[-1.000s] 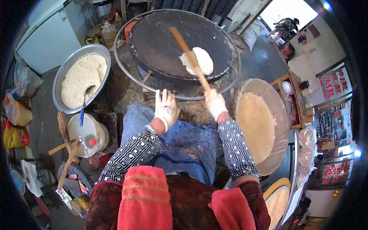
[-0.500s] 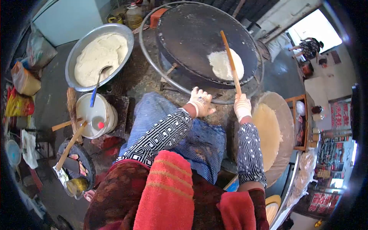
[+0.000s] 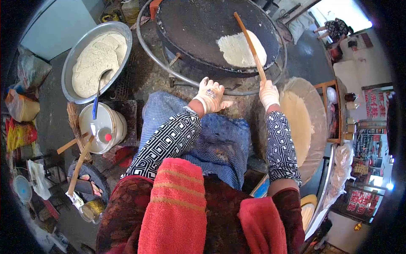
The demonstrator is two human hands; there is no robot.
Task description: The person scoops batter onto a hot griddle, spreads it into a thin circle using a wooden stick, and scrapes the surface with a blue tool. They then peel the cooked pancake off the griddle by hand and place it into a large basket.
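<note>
Fingers of your right hand (image 3: pixel 269 95), gloved, were closed around the near end of a wooden spreader (image 3: pixel 246 33). Those of your left hand (image 3: pixel 210 96), also gloved, were open and slightly curled, holding nothing, close to the metal ring (image 3: pixel 154 56); contact with it could not be told. The spreader's long shaft lay across the pale batter (image 3: pixel 237 51), which sat on the near right part of the round griddle (image 3: pixel 190 25). Farther out, to your left, a metal basin (image 3: pixel 128 36) held more batter and a ladle (image 3: pixel 95 106); to your right lay a pale flat sheet (image 3: pixel 296 122) on plastic.

The step appeared to be an early stage of spreading; a further stroke would have called for light, even pressure and a level edge. Compared with the earlier views, the batter had become broader, its left edge extended and ragged, while your right-hand grip was unchanged.
</note>
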